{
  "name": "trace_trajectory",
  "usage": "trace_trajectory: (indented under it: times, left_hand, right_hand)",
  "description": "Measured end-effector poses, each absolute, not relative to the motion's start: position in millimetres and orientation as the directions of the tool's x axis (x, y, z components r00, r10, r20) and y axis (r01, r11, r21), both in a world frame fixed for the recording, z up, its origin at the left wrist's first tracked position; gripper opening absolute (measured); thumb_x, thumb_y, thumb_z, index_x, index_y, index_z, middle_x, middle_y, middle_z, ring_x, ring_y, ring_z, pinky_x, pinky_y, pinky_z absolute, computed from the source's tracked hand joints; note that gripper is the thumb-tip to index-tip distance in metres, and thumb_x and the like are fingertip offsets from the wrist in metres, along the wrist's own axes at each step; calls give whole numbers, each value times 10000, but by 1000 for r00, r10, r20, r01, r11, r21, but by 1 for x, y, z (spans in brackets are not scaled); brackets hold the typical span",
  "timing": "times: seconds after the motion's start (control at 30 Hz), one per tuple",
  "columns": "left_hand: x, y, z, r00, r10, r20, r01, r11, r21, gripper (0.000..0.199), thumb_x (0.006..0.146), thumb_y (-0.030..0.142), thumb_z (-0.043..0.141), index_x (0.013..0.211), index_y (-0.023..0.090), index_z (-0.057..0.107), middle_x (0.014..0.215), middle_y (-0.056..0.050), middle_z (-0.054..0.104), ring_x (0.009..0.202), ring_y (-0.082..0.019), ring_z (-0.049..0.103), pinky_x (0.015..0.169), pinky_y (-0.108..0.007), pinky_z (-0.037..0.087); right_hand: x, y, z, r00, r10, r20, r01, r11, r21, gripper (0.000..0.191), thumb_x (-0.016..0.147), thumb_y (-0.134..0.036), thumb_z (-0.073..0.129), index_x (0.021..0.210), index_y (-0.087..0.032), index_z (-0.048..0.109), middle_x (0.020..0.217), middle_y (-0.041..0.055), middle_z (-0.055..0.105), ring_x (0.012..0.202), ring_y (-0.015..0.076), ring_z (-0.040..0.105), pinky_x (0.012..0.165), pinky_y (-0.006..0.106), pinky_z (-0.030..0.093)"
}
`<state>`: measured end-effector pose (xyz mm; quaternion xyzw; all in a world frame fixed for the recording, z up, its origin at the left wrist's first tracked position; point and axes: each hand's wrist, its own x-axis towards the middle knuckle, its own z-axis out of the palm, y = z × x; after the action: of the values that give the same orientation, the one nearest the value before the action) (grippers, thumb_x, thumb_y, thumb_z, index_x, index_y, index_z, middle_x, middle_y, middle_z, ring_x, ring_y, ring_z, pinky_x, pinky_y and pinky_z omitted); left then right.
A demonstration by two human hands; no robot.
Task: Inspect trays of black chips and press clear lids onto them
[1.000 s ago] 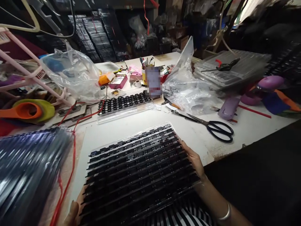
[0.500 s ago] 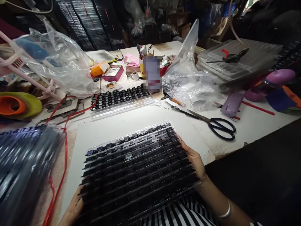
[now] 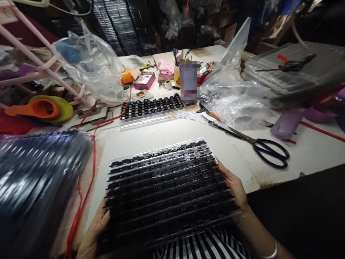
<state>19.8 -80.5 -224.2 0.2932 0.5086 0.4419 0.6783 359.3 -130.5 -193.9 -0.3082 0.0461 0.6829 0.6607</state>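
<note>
A clear plastic tray [image 3: 167, 187] filled with rows of small black parts lies at the near edge of the white table [image 3: 167, 135], partly over my lap. My left hand [image 3: 98, 225] grips its left side low down, mostly hidden under the tray. On the opposite side, my right hand [image 3: 234, 183] clasps the right edge, fingers flat against it. Farther back rests a second, smaller tray of black parts [image 3: 153, 108].
A tall stack of dark trays [image 3: 35, 183] fills the left foreground, with a red cord [image 3: 88, 169] beside it. Black scissors [image 3: 265, 147] lie to the right. Plastic bags [image 3: 91, 68], an orange and green tape dispenser [image 3: 43, 108], a cup of pens and grey trays crowd the back.
The view has shifted, so everything sits further right in the picture. My left hand shows more along the tray's left edge. The tray stays held between both hands.
</note>
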Motion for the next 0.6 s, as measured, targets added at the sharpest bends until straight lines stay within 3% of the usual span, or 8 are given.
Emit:
trace_trajectory:
  times: [0.13,0.27,0.43,0.6]
  left_hand:
    - [36,-96,-212,65,870,-488,-479,456,750,528,861,250,531,1363,380,434,1195,54,661,1264,-217,465,1086,-370,342]
    - [46,-99,-207,121,882,-455,-621,425,659,535,888,214,465,1393,375,389,1200,22,660,1195,-204,538,1078,-376,349]
    - [49,-97,-207,135,885,-447,-630,424,651,577,889,217,472,1429,358,323,1258,-7,627,1176,-220,557,1078,-386,353]
    - [51,-96,-203,154,876,-456,-599,450,662,623,876,202,506,1444,339,292,1286,-33,608,1182,-235,554,1074,-404,361]
  right_hand:
    - [361,-134,-195,-41,866,-498,-945,-195,-261,375,960,-299,358,1220,-246,623,1029,39,734,998,196,671,948,387,502]
    - [364,-136,-198,-27,866,-500,-948,-181,-263,350,954,-277,375,1168,-275,652,976,23,746,973,188,681,932,384,515]
    - [366,-136,-203,-55,856,-513,-926,-236,-295,295,927,-293,447,1066,-250,705,967,30,748,974,205,683,944,393,512]
    - [375,-141,-216,72,857,-511,-886,-180,-428,216,867,-210,570,974,-311,729,871,-22,759,885,188,710,948,358,518]
